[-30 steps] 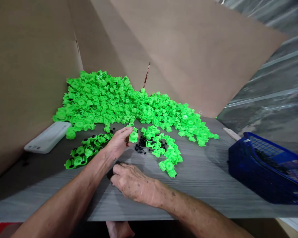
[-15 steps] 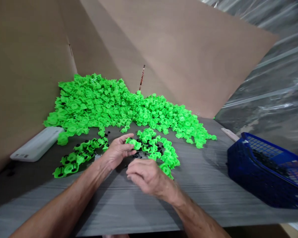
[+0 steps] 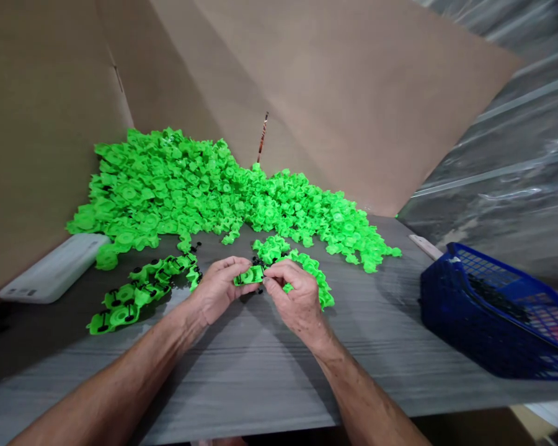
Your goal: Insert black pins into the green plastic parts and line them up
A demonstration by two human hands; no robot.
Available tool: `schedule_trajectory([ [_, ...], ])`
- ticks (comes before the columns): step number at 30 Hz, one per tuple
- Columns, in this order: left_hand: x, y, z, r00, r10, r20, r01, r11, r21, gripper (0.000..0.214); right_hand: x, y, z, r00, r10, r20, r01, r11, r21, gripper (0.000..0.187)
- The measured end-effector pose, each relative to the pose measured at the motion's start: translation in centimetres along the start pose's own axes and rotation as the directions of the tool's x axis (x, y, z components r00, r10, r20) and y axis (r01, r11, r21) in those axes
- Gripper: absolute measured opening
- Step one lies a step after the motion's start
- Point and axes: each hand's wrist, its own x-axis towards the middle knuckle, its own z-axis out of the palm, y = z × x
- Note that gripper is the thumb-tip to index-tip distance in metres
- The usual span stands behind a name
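Note:
Between the thumb and fingers of my left hand [image 3: 219, 286] is a bright green plastic toy car body [image 3: 252, 275], its hollow side showing and a dark axle across its left end. My right hand [image 3: 294, 292] is closed in a pinch at the car's right end, on a small black wheel axle that the fingertips mostly hide. Around and behind both hands lie loose black wheel axles [image 3: 256, 262] and a small cluster of green car bodies [image 3: 316, 272]. To the left, several green car bodies with black wheels [image 3: 123, 313] lie in rows.
A large heap of green car bodies [image 3: 177, 186] lies against the brown board walls [image 3: 325, 93]. At left rests a white box-shaped device [image 3: 53, 269]. On the right stands a blue basket [image 3: 465, 322] with black parts [image 3: 497, 297] inside, a pale strip [image 3: 425, 246] behind it.
My right hand has risen from near the tabletop to the car body's right end. The left hand still holds the body, now turned slightly. The view has shifted a little.

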Motion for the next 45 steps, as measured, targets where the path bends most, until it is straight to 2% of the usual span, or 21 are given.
schedule_trajectory([
  [13,0.1,-0.3,-0.1,1.000,-0.004,0.022,0.003,0.999,0.044,0.007,-0.5,0.4,0.7,0.997,-0.049,0.055,0.051,0.998,-0.040,0.017],
  [21,0.0,-0.4,-0.2,0.999,0.003,0.035,-0.005,0.999,0.036,0.029,-0.5,0.4,0.9,0.989,-0.141,0.050,0.146,0.982,-0.123,0.019],
  [27,0.2,-0.5,-0.3,0.999,0.003,0.052,-0.006,0.999,0.045,0.039,-0.7,0.5,1.0,0.988,-0.134,0.074,0.144,0.977,-0.154,0.018],
  [35,0.2,-0.4,0.0,1.000,0.003,0.004,-0.003,0.998,0.066,0.046,-0.7,0.1,0.9,0.986,-0.112,0.120,0.132,0.974,-0.181,0.023],
  [45,-0.1,-0.3,0.4,0.997,0.057,-0.059,-0.050,0.993,0.108,0.046,-0.6,-0.1,1.3,0.996,-0.080,0.049,0.084,0.993,-0.084,0.020],
])
